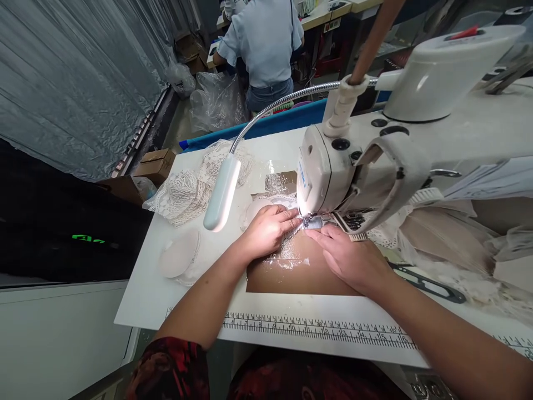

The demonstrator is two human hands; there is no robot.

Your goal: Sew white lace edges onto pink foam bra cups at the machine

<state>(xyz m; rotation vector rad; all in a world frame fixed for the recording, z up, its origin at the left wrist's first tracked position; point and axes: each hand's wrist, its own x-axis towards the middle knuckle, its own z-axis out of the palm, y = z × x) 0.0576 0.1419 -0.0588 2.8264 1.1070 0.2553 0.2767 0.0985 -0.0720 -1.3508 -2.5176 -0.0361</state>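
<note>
In the head view, a sewing machine (325,166) stands over the white table, its needle area brightly lit. A light lace piece (272,201) lies at the presser foot, partly hidden by my left hand. My left hand (272,228) has its fingers closed together on the lace, just left of the needle. Right of the foot, my right hand (345,253) is closed, its fingertips at the near edge of the work. What lies under these fingertips is mostly hidden. A brown board with clear tape (291,278) lies beneath both hands.
Lace pieces (183,194) are piled at the back left, with round beige pads (181,255) nearer. A lamp (222,194) hangs over the table. Black-handled snips (433,283) and beige fabric (441,233) lie right. A ruler strip (291,328) runs along the front. A person (266,44) sits beyond.
</note>
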